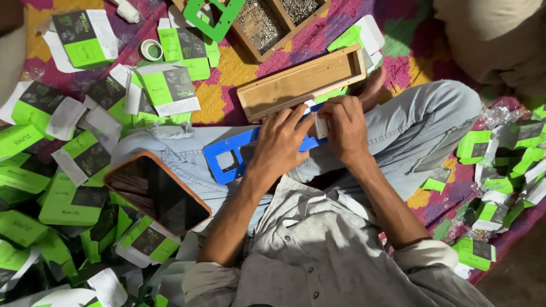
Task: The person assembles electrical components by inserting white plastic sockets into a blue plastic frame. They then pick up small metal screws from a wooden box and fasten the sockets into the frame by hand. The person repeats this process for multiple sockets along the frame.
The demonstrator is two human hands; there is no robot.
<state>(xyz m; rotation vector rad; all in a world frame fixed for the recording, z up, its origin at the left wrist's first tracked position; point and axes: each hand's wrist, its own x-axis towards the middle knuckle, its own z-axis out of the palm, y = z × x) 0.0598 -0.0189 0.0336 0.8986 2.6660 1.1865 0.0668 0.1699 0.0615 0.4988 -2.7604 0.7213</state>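
Note:
I sit cross-legged on a patterned mat. A blue plastic frame plate (230,161) with rectangular cut-outs lies across my lap. My left hand (278,142) presses down on its right part, fingers spread over it. My right hand (344,128) pinches a small white piece (321,126) against the blue plate's right end. Both hands touch near the plate's end, just below a long empty wooden tray (301,82).
A phone in an orange case (156,193) rests on my left knee. Green-and-white small cartons (168,85) lie scattered left and right (489,165). A wooden box of screws (267,23), a green frame (213,17) and a tape roll (151,50) lie further out.

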